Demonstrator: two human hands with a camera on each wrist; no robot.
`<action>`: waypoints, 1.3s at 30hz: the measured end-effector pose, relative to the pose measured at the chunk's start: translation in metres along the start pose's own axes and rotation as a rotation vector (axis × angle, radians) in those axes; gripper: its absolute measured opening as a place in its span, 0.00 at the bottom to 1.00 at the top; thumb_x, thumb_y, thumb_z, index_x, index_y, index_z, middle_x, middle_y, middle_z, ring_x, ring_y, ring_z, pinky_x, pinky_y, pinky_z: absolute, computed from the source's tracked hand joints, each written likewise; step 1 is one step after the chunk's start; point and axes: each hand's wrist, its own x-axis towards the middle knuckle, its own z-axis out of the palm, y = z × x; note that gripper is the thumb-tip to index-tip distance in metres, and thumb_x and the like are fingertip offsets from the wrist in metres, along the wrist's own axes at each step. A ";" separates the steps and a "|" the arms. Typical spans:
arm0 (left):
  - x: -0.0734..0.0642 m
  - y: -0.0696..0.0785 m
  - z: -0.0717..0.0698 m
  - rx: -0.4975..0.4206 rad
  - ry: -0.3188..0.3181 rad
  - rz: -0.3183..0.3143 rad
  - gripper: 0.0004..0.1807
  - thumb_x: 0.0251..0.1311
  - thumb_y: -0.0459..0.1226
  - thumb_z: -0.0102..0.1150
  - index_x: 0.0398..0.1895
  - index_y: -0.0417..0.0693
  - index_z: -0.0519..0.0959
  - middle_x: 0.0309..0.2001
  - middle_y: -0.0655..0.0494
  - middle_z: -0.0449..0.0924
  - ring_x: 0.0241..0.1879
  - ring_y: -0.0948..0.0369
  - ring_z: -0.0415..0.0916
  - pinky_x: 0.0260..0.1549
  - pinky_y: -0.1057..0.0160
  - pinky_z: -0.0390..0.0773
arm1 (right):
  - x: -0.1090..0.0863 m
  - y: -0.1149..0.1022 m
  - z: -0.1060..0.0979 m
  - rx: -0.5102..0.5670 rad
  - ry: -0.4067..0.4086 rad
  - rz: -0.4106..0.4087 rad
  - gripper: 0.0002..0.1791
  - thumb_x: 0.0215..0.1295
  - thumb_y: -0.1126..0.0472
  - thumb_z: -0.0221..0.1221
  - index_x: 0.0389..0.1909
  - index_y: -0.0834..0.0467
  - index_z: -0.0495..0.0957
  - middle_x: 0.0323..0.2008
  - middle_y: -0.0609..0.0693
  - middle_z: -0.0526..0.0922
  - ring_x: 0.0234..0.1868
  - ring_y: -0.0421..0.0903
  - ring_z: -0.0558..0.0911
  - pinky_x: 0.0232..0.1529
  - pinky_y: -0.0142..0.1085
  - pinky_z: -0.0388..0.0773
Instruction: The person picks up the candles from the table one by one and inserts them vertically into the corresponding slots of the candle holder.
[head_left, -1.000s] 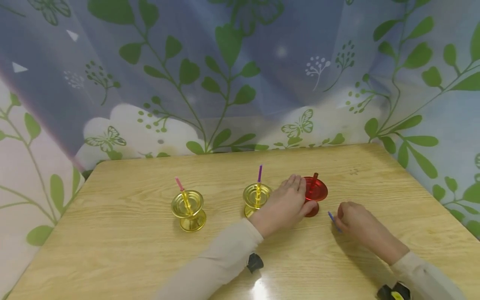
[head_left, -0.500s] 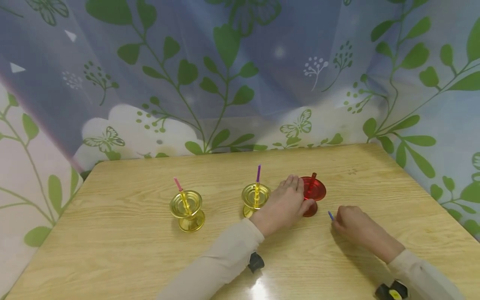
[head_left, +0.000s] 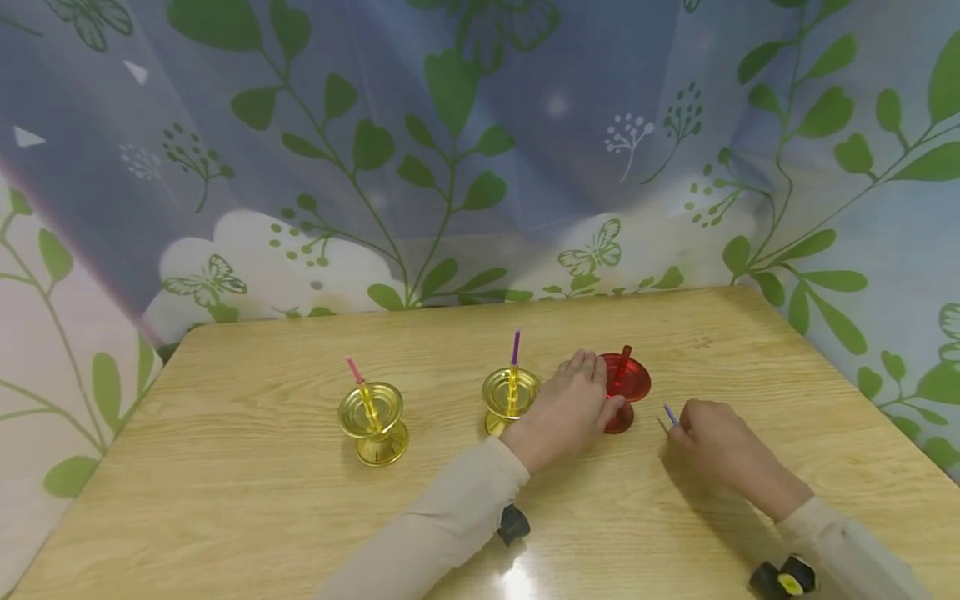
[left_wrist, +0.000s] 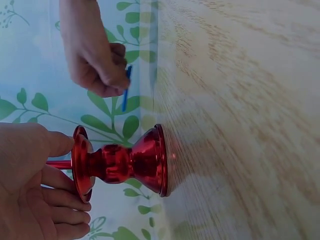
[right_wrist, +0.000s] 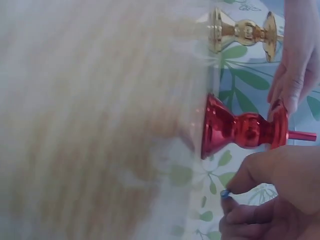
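A shiny red candle holder (head_left: 633,382) stands upright on the table, with a bare socket tube rising from its dish. My left hand (head_left: 566,412) holds the dish rim between thumb and fingers, as the left wrist view shows; the holder's stem (left_wrist: 116,164) and base are uncovered there. To the right of the holder, my right hand (head_left: 723,442) pinches a thin blue candle (head_left: 671,415) between thumb and forefinger, apart from the holder. Only the candle's end (right_wrist: 225,193) shows in the right wrist view.
Left of the red holder stands a gold candle holder (head_left: 495,390) with a purple candle (head_left: 516,346), partly behind my left hand. Farther left, another gold holder (head_left: 382,446) bears a leaning pink candle (head_left: 354,369). A leaf-patterned cloth (head_left: 480,250) hangs behind the wooden table (head_left: 225,500).
My right hand has turned the blue candle in its fingers, and its tip now points up toward the red holder's side. The left hand stays on the red candle holder.
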 end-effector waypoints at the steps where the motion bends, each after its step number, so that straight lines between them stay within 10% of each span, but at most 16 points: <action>1: 0.000 0.000 0.000 0.004 -0.001 -0.001 0.33 0.75 0.52 0.35 0.70 0.35 0.62 0.69 0.43 0.63 0.70 0.53 0.58 0.68 0.61 0.59 | 0.000 0.000 -0.002 0.002 0.016 -0.002 0.07 0.59 0.66 0.55 0.23 0.64 0.73 0.21 0.51 0.74 0.23 0.45 0.71 0.22 0.38 0.71; 8: 0.000 0.000 0.000 0.009 -0.001 0.003 0.33 0.75 0.52 0.35 0.70 0.35 0.62 0.69 0.44 0.63 0.70 0.53 0.59 0.68 0.61 0.59 | 0.002 -0.004 -0.013 0.037 0.170 -0.017 0.06 0.60 0.69 0.53 0.25 0.67 0.73 0.19 0.50 0.70 0.19 0.43 0.66 0.17 0.33 0.62; 16: 0.000 0.000 0.001 0.008 0.004 0.002 0.33 0.75 0.52 0.35 0.70 0.35 0.63 0.69 0.43 0.63 0.70 0.53 0.59 0.68 0.62 0.59 | 0.011 -0.018 -0.026 0.124 0.394 -0.105 0.07 0.64 0.69 0.51 0.32 0.68 0.75 0.28 0.58 0.77 0.32 0.54 0.77 0.29 0.44 0.74; 23: 0.001 0.000 0.002 -0.001 0.002 -0.004 0.33 0.75 0.52 0.35 0.70 0.35 0.63 0.69 0.43 0.64 0.70 0.53 0.59 0.68 0.62 0.59 | 0.024 -0.031 -0.030 0.217 0.554 -0.206 0.03 0.65 0.69 0.54 0.33 0.65 0.75 0.25 0.50 0.74 0.26 0.42 0.70 0.25 0.26 0.66; 39: 0.001 -0.001 0.001 0.012 -0.011 -0.001 0.33 0.76 0.52 0.33 0.70 0.35 0.62 0.69 0.43 0.63 0.70 0.53 0.58 0.67 0.62 0.60 | 0.043 -0.061 -0.029 0.563 0.570 -0.212 0.06 0.68 0.71 0.54 0.36 0.72 0.75 0.26 0.51 0.69 0.28 0.34 0.69 0.28 0.17 0.69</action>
